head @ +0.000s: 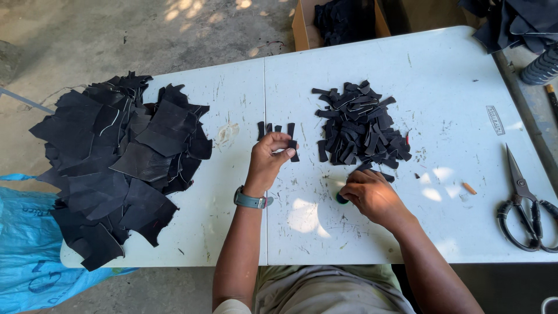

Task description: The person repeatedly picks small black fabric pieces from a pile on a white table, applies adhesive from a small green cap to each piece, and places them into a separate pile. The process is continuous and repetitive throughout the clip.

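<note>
My left hand (pixel 268 156) pinches small black strips (pixel 278 132); right hand (pixel 369 195) closes on a green object (pixel 341 199). I judge sorting underway; next needs careful alignment.

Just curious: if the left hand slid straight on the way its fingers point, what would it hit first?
Probably the heap of small black strips: the left hand, already holding a black strip, points right and away across the white table.

White worktop (pixel 232 232) bearing a pile of large black leather offcuts (pixel 116 157), black-handled scissors (pixel 526 206) at the right edge; blue plastic bag (pixel 26 250) and cardboard box (pixel 302 26) on the floor
</note>
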